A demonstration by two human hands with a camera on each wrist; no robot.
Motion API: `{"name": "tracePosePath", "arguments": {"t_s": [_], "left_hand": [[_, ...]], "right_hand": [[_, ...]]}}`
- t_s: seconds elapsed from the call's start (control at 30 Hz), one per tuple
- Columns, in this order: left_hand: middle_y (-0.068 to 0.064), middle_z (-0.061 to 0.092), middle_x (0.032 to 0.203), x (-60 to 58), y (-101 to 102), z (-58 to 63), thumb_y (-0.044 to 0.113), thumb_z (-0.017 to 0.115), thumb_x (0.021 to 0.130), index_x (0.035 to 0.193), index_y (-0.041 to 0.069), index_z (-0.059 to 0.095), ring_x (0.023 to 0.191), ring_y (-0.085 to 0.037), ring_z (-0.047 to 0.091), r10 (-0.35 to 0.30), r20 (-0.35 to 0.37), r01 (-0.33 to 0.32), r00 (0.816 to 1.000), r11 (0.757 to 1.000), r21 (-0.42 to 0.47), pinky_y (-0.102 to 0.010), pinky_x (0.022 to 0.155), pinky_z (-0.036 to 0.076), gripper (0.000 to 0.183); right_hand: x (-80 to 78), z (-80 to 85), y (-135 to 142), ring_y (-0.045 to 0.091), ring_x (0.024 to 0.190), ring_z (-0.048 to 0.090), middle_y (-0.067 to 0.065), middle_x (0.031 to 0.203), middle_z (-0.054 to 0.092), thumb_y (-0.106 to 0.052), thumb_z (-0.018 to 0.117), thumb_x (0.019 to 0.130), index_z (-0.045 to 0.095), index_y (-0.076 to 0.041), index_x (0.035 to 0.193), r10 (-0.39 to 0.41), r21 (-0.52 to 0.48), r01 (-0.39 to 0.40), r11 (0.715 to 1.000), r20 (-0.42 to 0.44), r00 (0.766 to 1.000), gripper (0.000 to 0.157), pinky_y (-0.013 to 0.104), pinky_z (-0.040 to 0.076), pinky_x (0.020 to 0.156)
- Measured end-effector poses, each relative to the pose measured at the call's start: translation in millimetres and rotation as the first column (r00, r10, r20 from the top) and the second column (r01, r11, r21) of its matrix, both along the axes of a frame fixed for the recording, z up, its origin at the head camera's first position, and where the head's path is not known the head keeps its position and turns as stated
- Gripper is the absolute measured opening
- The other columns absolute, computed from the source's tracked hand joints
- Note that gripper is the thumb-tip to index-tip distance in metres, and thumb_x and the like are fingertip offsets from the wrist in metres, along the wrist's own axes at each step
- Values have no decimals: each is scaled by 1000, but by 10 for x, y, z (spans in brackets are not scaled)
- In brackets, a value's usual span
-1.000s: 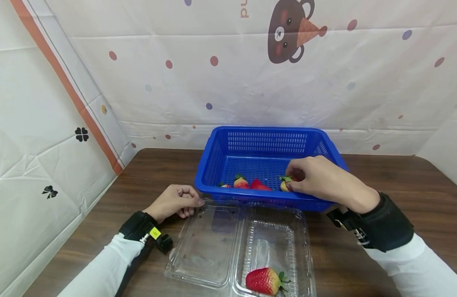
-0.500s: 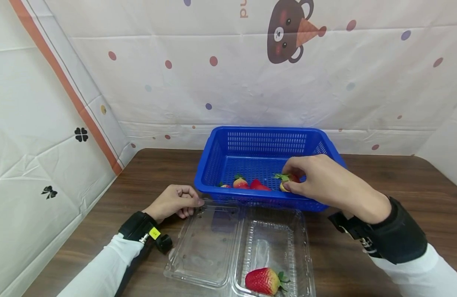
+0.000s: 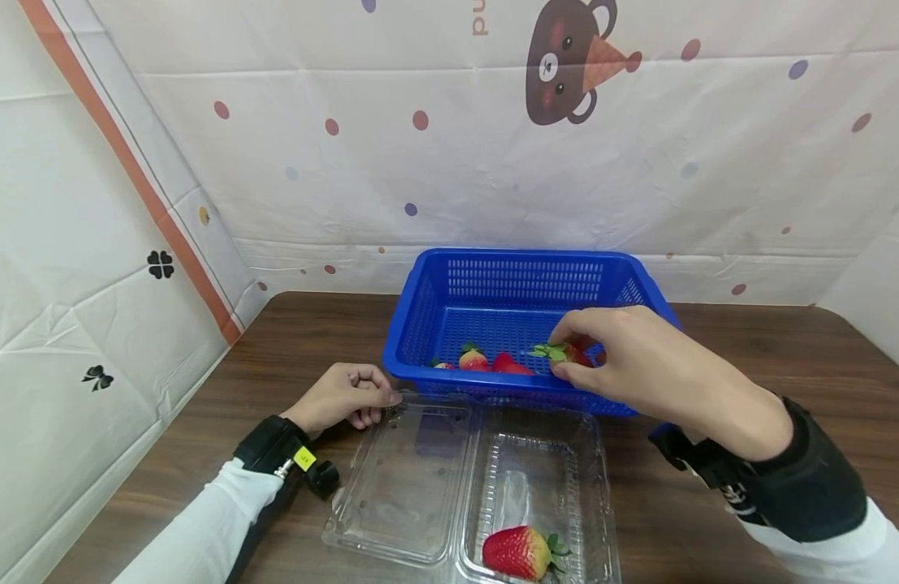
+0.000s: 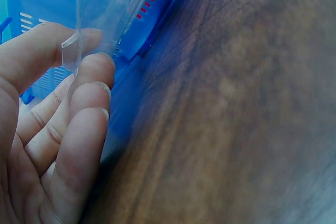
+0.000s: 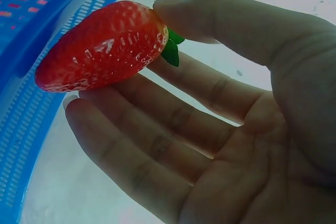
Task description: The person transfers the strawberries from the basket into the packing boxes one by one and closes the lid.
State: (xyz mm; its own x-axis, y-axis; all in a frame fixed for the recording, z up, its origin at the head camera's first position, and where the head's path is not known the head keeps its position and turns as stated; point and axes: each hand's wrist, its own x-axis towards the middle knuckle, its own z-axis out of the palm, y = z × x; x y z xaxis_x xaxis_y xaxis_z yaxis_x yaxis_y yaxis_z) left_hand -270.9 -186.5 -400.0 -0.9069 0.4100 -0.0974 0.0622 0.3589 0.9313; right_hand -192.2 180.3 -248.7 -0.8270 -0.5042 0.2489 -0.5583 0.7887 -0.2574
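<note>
Between thumb and fingers, my right hand (image 3: 625,353) holds a red strawberry (image 5: 105,48) with a green leafy cap, over the front right of the blue basket (image 3: 530,255). Several other strawberries (image 3: 473,359) lie along the basket's near side. My left hand (image 3: 347,397) pinches the far left corner of a clear plastic clamshell box (image 3: 409,495); the left wrist view shows thumb and index finger on its edge (image 4: 71,51). The box lies opened flat in front of the basket. One large strawberry (image 3: 517,553) lies in the near end of its right half, leaves to the right.
A brown wooden table (image 3: 325,324) carries everything. Behind it hangs a white dotted cloth (image 3: 311,178) with a printed bear (image 3: 559,65), and more cloth stands along the left side. The basket's near wall rises just beyond the box's far edge.
My right hand has lifted the strawberry slightly and shifted left with it, so more of its leaves and red side show. The left hand, box and basket stay put.
</note>
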Motion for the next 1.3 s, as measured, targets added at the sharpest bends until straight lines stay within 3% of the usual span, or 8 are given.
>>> {"name": "tracePosePath", "arguments": {"t_s": [0.57, 0.9, 1.3], "left_hand": [[-5, 64, 63, -20, -4, -16, 28, 78, 81, 87, 0, 65, 55, -17, 59, -4, 5, 4, 1000, 1000, 7, -21, 48, 55, 31], [-4, 64, 62, -24, -13, -23, 27, 78, 81, 85, 1, 66, 54, -17, 59, 1, -1, -1, 1000, 1000, 12, -23, 47, 56, 29], [-5, 64, 63, -26, -26, -32, 26, 77, 82, 83, 1, 65, 54, -18, 60, -2, -7, 3, 1000, 1000, 16, -23, 47, 56, 28]], "right_hand": [[164, 18, -98, 4, 73, 55, -11, 84, 64, -21, 75, 85, 66, -23, 100, 114, -8, -114, 993, 56, 992, 17, 25, 55, 59], [184, -43, -170, 7, 71, 52, -11, 86, 62, -20, 76, 83, 65, -22, 98, 142, 44, -149, 988, 132, 981, 18, 22, 51, 55], [227, -92, -245, 7, 74, 52, -10, 91, 62, -20, 76, 83, 66, -21, 99, 189, 58, -199, 978, 141, 972, 18, 20, 51, 55]]}}
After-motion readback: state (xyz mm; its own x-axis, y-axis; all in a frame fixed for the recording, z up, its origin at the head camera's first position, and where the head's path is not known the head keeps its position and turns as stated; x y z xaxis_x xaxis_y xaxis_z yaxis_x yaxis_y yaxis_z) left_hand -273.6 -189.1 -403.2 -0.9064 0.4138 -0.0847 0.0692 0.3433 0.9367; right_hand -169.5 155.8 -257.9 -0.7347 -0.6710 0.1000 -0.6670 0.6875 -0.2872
